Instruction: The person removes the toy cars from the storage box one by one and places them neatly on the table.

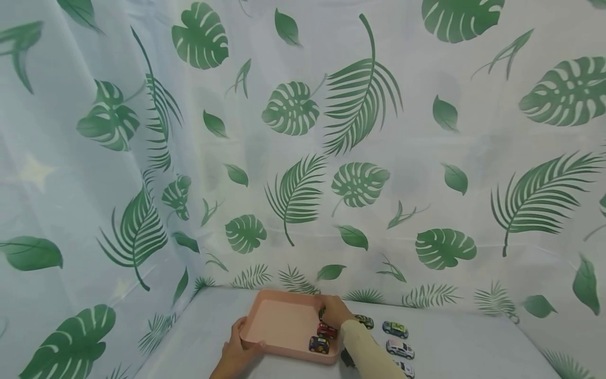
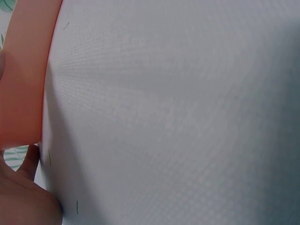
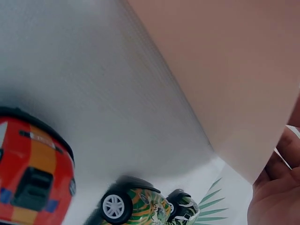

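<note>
A shallow pink tray (image 1: 284, 349) lies on the white surface. My left hand (image 1: 236, 350) grips its front left corner, thumb on the front side and fingers along the left wall. Over the far right corner, my right hand (image 1: 335, 310) holds a dark toy car (image 1: 322, 314) inside the tray, mostly covered by the fingers. In front of it sit a red toy car (image 1: 326, 331) and a dark blue toy car (image 1: 319, 345), lined along the right wall. The right wrist view shows the right hand (image 3: 276, 197) beside the tray wall (image 3: 225, 84), fingertips hidden.
Right of the tray stand more toy cars: a yellow-green one (image 1: 364, 321), a blue and yellow one (image 1: 395, 329), a white one (image 1: 400, 349) and others partly behind the right forearm. A red-orange car (image 3: 37, 173) shows in the right wrist view. Leaf-patterned curtains (image 1: 303, 210) rise behind.
</note>
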`<state>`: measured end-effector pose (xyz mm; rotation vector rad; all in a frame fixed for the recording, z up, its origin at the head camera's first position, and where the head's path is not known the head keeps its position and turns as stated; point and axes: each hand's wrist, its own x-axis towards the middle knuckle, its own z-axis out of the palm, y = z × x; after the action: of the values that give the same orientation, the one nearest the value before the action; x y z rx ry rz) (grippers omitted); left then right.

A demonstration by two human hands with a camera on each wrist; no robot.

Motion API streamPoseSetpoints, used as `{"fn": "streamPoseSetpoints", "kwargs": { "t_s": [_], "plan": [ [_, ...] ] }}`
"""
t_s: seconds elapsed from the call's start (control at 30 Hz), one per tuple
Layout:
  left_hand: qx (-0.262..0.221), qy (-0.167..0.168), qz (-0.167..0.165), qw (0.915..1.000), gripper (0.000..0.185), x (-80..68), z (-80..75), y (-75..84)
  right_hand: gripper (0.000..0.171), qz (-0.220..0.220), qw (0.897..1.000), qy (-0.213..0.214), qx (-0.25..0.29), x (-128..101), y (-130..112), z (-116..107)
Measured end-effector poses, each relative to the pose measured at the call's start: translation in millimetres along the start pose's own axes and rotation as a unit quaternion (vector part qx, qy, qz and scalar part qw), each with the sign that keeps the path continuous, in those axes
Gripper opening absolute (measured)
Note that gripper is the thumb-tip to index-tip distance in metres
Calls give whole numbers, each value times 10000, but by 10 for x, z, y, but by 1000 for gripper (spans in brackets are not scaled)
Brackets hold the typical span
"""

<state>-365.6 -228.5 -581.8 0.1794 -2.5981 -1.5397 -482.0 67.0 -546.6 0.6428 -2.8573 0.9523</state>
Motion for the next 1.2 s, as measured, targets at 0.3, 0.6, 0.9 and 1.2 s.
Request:
{"fn": "streamPoseSetpoints", "kwargs": {
  "t_s": [0.3, 0.6, 0.9, 1.2],
  "plan": [
    [36, -35, -15, 10000, 106, 3, 28, -38, 62, -31, 9999, -149, 43, -38, 24, 16],
    [88, -80, -188, 9998, 107, -23, 26, -7, 66, -19, 9988, -227, 443, -13, 44, -58],
    [0, 28, -142, 9999, 109, 72, 23, -92, 74, 34, 9957, -75, 922, 16, -93, -174],
    [-85, 34, 137, 9999, 108, 15, 4, -45, 65, -658, 9958, 176, 619, 0, -134, -392]
  ]
}}
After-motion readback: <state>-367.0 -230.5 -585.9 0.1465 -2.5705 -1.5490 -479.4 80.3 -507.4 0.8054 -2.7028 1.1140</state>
